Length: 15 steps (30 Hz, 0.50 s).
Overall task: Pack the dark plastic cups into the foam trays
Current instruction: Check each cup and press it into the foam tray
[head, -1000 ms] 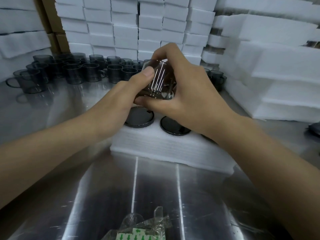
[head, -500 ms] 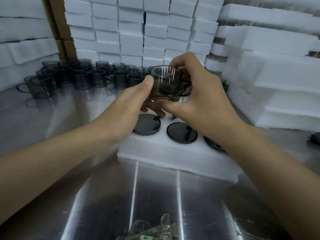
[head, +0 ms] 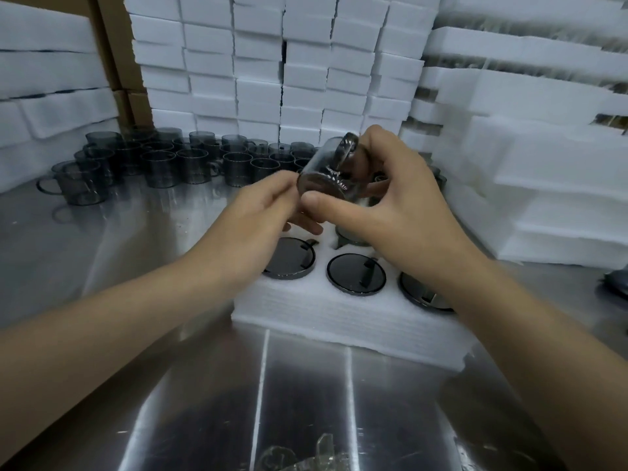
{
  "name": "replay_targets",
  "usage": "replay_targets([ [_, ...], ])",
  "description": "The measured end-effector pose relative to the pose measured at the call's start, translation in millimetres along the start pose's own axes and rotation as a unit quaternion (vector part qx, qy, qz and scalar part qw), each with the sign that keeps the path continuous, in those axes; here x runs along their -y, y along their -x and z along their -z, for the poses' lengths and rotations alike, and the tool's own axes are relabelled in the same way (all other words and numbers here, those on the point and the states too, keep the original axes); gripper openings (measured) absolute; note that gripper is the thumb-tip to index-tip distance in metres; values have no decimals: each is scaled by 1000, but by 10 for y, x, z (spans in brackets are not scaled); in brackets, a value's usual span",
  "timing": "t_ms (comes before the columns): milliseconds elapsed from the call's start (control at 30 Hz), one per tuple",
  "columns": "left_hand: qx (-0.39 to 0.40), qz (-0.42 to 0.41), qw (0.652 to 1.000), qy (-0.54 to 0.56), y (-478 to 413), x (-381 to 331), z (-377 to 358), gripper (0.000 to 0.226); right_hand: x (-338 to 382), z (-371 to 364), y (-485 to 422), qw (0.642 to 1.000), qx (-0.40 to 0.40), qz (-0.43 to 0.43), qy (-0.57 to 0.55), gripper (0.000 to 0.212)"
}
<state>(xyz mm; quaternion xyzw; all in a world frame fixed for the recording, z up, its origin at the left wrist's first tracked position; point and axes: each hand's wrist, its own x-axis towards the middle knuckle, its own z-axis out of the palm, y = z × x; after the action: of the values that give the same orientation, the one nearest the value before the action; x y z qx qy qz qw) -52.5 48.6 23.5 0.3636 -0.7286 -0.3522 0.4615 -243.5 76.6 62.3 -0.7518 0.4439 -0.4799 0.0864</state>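
A dark translucent cup (head: 328,171) is tipped on its side in the air above the white foam tray (head: 343,321). My right hand (head: 390,205) grips it, thumb on its base edge and fingers curled round the far side. My left hand (head: 258,219) touches the cup's base edge with its fingertips. Three cups (head: 356,274) sit upside down in the tray's near row, their dark round bases up. One more is partly hidden under my right hand. Several loose cups (head: 190,164) stand at the back left of the table.
Stacks of white foam blocks (head: 282,62) wall the back and right side. Cardboard boxes (head: 119,45) stand at the back left. The steel table (head: 102,239) carries a crumpled clear plastic bag (head: 306,458) at its near edge. A dark object (head: 620,283) pokes in at the right edge.
The cup, upright half a second ago, has been tipped over onto its side between both hands. My left thumb has come off its wall, and only fingertips touch it now.
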Motion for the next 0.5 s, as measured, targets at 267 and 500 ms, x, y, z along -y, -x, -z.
replay_targets([
  [267, 62, 14, 979, -193, 61, 29, 37, 27, -156, 347, -157, 990, -115, -64, -48, 39],
  [500, 51, 26, 974, -221, 60, 35, 28, 30, -370, 541, -230, 970, -133, -162, -119, 53],
])
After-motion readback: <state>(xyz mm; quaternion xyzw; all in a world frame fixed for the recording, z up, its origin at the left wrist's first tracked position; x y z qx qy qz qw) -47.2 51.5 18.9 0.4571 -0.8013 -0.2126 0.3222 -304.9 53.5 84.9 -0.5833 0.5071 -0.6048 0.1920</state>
